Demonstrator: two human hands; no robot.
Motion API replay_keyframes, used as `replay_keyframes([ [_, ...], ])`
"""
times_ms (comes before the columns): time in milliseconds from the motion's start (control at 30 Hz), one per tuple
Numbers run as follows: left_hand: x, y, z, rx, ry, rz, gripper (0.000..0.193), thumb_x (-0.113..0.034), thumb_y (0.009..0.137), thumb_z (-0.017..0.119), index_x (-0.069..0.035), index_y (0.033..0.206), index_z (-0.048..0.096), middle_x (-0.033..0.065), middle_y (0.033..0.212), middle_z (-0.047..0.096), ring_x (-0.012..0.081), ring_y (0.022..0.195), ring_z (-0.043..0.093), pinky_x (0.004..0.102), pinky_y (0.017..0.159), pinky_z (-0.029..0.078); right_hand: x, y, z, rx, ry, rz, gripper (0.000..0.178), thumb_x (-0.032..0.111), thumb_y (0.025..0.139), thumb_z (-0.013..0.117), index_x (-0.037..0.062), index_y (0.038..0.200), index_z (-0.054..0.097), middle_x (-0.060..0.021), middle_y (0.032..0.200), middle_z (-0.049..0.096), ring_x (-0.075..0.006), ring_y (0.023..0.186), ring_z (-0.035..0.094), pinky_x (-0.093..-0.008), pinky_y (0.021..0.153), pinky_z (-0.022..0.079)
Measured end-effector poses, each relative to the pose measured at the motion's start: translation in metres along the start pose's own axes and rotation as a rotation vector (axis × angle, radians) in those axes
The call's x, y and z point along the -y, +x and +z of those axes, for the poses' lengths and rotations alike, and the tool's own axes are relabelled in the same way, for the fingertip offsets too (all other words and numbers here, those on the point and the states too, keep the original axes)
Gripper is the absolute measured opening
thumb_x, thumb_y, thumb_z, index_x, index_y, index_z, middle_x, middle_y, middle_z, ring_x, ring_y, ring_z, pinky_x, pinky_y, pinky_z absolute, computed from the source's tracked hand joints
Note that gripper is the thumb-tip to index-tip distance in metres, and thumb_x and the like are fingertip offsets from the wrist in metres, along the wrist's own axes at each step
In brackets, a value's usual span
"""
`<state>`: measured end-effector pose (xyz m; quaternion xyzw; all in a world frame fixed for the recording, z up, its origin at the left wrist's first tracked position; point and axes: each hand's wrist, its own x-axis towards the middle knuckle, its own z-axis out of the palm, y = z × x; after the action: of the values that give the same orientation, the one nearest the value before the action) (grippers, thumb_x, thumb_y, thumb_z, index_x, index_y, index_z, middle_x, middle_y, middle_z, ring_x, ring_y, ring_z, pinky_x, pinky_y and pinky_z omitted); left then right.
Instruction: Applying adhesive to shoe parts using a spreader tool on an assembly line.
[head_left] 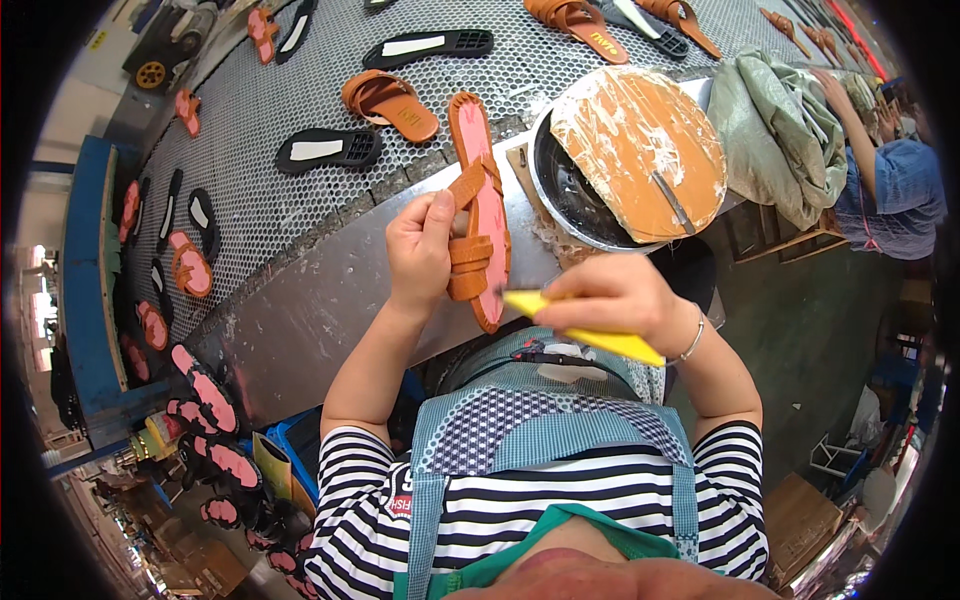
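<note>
The sandal (492, 222) is brown and pink, the shirt (560, 510) striped, the tool (615, 344) yellow, perhaps dark-tipped.

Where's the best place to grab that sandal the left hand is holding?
Probably the brown straps, coming from the left side of the sandal. They stick out there, giving something to pinch, and that leaves most of the long pink face uncovered. The left hand holds it from that side too.

Tub (560, 190) right of held sandal (492, 222), left of cloth (775, 140).
</note>
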<state>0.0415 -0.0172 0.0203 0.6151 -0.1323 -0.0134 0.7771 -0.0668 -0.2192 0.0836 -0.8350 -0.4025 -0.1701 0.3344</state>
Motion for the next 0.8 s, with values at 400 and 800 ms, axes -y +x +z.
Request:
replay_keyframes([
  [400, 0.011, -0.014, -0.002, 0.176, 0.165, 0.234, 0.026, -0.014, 0.097, 0.055, 0.005, 0.081, 0.061, 0.0081, 0.079, 0.063, 0.0107, 0.068, 0.055, 0.0257, 0.062, 0.044, -0.023, 0.005, 0.005, -0.077, 0.091, 0.062, 0.028, 0.005, 0.079, 0.068, 0.0068, 0.107, 0.066, -0.0085, 0.087, 0.064, -0.0235, 0.076, 0.065, -0.0300, 0.063, 0.052],
  [800, -0.004, -0.017, 0.003, 0.362, 0.363, 0.403, 0.019, -0.008, 0.088, 0.061, 0.003, 0.072, 0.060, 0.0133, 0.077, 0.065, 0.0228, 0.065, 0.061, 0.0316, 0.059, 0.048, -0.049, 0.001, -0.006, -0.620, 0.282, 0.512, 0.022, 0.008, 0.093, 0.060, 0.0036, 0.114, 0.062, -0.0055, 0.092, 0.065, -0.0090, 0.073, 0.060, -0.0222, 0.065, 0.049],
])
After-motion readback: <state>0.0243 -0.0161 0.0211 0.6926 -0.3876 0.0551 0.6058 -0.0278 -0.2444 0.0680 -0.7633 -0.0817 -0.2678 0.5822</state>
